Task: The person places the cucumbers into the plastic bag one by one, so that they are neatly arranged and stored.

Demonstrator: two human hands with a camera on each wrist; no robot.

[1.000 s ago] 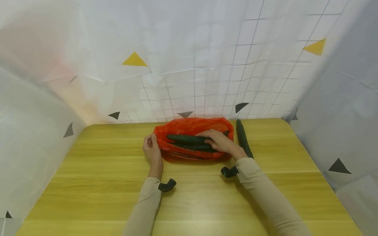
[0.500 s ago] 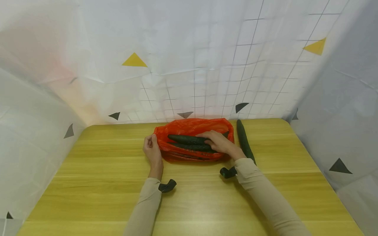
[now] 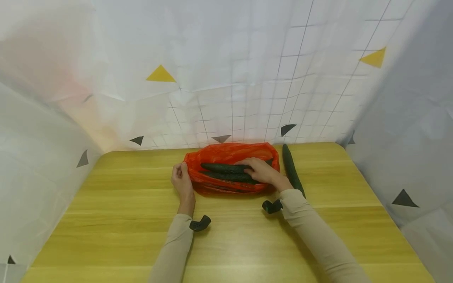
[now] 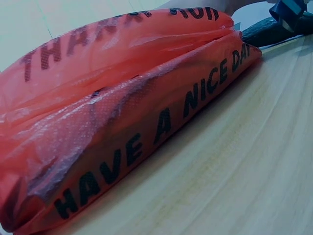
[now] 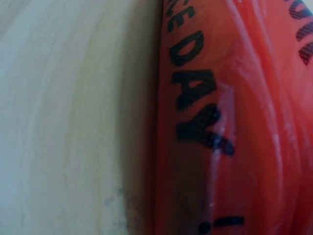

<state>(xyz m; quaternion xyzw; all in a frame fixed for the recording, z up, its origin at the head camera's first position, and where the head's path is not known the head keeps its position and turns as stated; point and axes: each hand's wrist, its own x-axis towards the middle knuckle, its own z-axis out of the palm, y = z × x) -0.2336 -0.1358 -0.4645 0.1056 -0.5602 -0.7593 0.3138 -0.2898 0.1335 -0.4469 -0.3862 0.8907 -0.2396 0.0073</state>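
A red plastic bag (image 3: 226,148) lies at the back of the table with its mouth spread, printed in dark letters along its side (image 4: 161,122). Inside it, dark green cucumbers lie lengthwise; the upper cucumber (image 3: 219,168) rests behind another cucumber (image 3: 230,177). At the bag's left end, my left hand (image 3: 182,181) pinches the rim between thumb and fingers. My right hand (image 3: 262,171) reaches into the mouth and grips the upper cucumber near its right part, covering some of it. Only the bag (image 5: 205,117) and table fill the right wrist view; neither wrist view shows fingers.
One more cucumber (image 3: 291,167) lies on the wooden table (image 3: 124,212), right of the bag and partly under my right forearm. White sheeting (image 3: 219,59) with grid lines and triangle marks stands behind and at both sides. Dark wrist cameras sit on both sleeves.
Both hands keep their places on the bag and cucumber. The view shifts very slightly; nothing else visibly differs.
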